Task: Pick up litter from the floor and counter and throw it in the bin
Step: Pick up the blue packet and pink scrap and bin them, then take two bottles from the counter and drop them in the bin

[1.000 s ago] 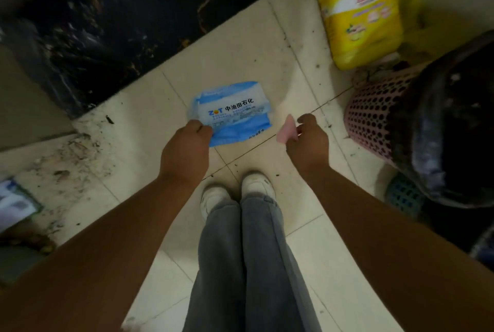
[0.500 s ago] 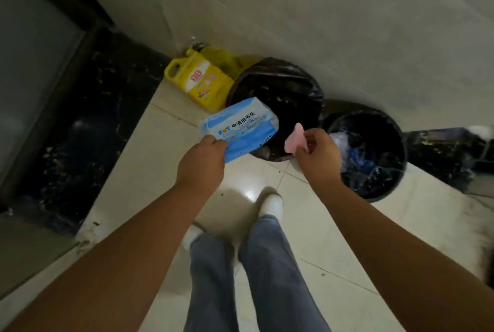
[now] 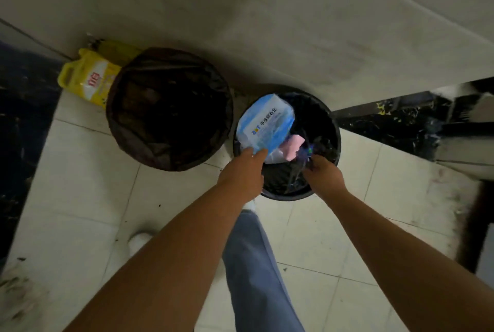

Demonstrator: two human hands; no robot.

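A blue and white plastic packet (image 3: 267, 125) with printed text hangs over the left side of the small black bin (image 3: 335, 128), which has a black liner and rubbish in it. My left hand (image 3: 242, 171) reaches over the bin's near rim and pinches the packet's lower edge with its fingertips. A small pink piece of litter (image 3: 292, 145) lies inside the bin, just free of my right hand (image 3: 323, 171). That hand hovers over the near right of the bin with loose, downturned fingers and nothing in it.
A larger bin with a dark brown bag (image 3: 168, 107) stands to the left of the small one. A yellow jug (image 3: 88, 83) leans behind it against the wall. Dark marble strips border the pale tiled floor (image 3: 80, 184). My legs and white shoes are below.
I have turned and stepped to the small black bin. Both hands moved out over it. The pink piece has left my right hand and dropped into the bin.
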